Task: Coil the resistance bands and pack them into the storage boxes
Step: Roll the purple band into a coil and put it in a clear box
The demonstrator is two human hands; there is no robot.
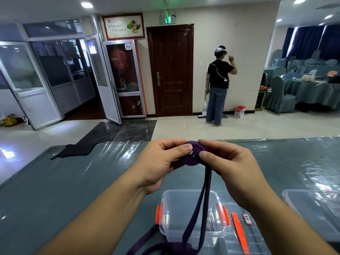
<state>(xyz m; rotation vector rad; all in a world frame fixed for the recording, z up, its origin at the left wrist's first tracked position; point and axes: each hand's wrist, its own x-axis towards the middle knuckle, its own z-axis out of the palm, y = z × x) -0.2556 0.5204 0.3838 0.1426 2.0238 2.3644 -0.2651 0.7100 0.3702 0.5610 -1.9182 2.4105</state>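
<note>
Dead centre of the frame, your left hand (161, 161) and right hand (228, 162) both pinch the purple resistance band (193, 153) coil flat, probably so it can't unwind, tail dangling over the clear storage box (184, 214).

Banquet or dining hall of a restaurant-type venue. Large open room, pale tiled floor (239, 129), recessed ceiling lights. At right, round dining tables (311, 91) under grey-blue cloths, ringed by chairs in matching fabric covers (279, 96); dark blue curtains (303, 41) behind them. The near table (55, 181) carries the same grey-blue cloth under a clear plastic sheet. A framed sign showing food (123, 26) hangs above an aluminium-framed glass door (125, 78). Glass partition with an open door (46, 70) at left. Dark wooden door (170, 70) under a green exit sign (167, 20). A person in a head-mounted device (219, 85) stands at the wall; small waste bin (239, 111) beside.
</note>
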